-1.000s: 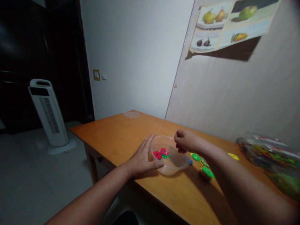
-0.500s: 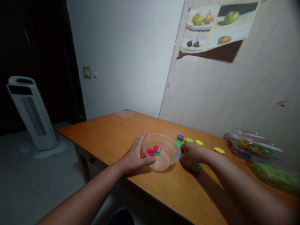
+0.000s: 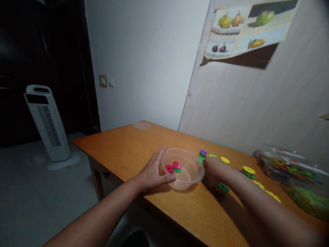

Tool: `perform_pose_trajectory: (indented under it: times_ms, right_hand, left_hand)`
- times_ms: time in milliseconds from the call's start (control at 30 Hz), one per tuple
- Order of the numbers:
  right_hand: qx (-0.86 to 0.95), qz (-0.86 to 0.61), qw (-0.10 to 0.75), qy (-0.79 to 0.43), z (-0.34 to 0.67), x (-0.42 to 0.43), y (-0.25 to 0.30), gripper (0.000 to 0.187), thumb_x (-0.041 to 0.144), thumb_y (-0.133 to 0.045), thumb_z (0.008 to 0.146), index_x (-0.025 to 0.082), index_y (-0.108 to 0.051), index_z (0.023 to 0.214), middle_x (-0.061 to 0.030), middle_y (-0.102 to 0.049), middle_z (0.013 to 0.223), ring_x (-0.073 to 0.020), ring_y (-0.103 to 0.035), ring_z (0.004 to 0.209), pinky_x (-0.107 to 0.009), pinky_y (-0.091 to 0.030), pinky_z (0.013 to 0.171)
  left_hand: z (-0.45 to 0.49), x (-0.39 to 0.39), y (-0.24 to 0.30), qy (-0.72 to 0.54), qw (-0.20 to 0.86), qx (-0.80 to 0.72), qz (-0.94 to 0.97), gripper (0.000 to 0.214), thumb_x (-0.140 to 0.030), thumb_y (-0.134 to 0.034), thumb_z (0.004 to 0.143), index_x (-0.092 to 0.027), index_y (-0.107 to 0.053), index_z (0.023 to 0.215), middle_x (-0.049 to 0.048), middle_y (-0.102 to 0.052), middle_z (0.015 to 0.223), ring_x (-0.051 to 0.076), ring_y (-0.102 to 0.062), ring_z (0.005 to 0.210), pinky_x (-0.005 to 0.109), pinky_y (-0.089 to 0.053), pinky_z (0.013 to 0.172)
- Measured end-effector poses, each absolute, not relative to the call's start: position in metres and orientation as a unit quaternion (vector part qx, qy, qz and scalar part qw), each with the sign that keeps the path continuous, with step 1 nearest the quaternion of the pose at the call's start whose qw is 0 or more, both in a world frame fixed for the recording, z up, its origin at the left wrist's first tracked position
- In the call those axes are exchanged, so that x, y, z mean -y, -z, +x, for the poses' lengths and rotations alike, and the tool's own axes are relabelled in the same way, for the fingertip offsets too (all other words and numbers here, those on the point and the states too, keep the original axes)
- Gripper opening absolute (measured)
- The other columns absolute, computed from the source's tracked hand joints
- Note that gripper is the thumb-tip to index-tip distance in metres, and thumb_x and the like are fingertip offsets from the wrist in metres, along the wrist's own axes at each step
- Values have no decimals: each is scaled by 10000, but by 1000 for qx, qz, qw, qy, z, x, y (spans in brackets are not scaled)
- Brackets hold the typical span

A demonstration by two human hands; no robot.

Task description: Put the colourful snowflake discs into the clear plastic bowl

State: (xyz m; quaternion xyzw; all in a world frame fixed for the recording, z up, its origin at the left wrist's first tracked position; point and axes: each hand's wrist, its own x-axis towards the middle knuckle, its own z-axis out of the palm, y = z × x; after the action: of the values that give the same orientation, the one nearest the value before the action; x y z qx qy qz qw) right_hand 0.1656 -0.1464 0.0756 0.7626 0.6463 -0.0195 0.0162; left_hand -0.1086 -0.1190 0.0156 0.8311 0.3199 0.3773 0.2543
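Note:
A clear plastic bowl [image 3: 190, 178] stands on the orange wooden table [image 3: 128, 147]. Two red flower-shaped discs [image 3: 172, 167] lie in it, one of them on a green disc. My left hand [image 3: 151, 173] rests open against the bowl's left side, fingers stretched along the wall. My right hand [image 3: 214, 169] sits on the table just right of the bowl, fingers curled down and hiding whatever is under them. Around it lie a purple disc [image 3: 203, 153], a yellow disc [image 3: 225, 160], a yellow-green stack [image 3: 248, 171] and a green disc [image 3: 222, 188].
A clear bag [image 3: 290, 171] full of coloured discs lies at the right. A round clear lid [image 3: 141, 125] sits at the table's far corner. A wooden panel with a fruit poster [image 3: 246, 27] backs the table. A white tower fan [image 3: 47, 127] stands on the floor, left.
My right hand came away from above the bowl and dropped to the table beside its right rim. My left hand stayed on the bowl. The camera swung a little.

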Motion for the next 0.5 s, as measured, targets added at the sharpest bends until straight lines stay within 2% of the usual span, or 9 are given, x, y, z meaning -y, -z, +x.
perform_pose_trajectory:
  times_ms: [167,300,400,500]
  right_hand:
    - [-627,776,-47,-51,176,149,-110,249,277,-497,830,132,-698,845,-171,-701,875,-237,-637,774,-274,-356,578]
    - [-648,753,-109,-37,165,143,-124,347,311,-369,921,132,-666,919,-121,-707,872,-173,-629,751,-233,-358,560]
    - [-673,731,-107,24,143,136,-118,327,293,-370,938,147,-662,924,-62,-712,790,-116,-625,633,-196,-372,528]
    - [-684,723,-78,68,119,128,-108,264,262,-439,933,145,-674,909,-63,-716,806,-102,-630,623,-189,-404,553]
  left_hand:
    - [-108,118,-14,-378,255,-318,831,1120,-645,-687,676,-201,-119,1533,164,-206,1561,347,-233,1422,523,-228,1150]
    - [-108,119,-14,-375,253,-323,832,1128,-651,-686,675,-195,-113,1533,160,-189,1567,335,-221,1428,504,-223,1157]
    - [-108,120,-15,-373,253,-323,832,1126,-653,-681,678,-194,-111,1533,157,-184,1568,332,-217,1430,500,-221,1158]
    - [-108,120,-15,-371,253,-321,834,1125,-648,-681,681,-189,-109,1534,156,-196,1565,328,-223,1428,489,-229,1158]
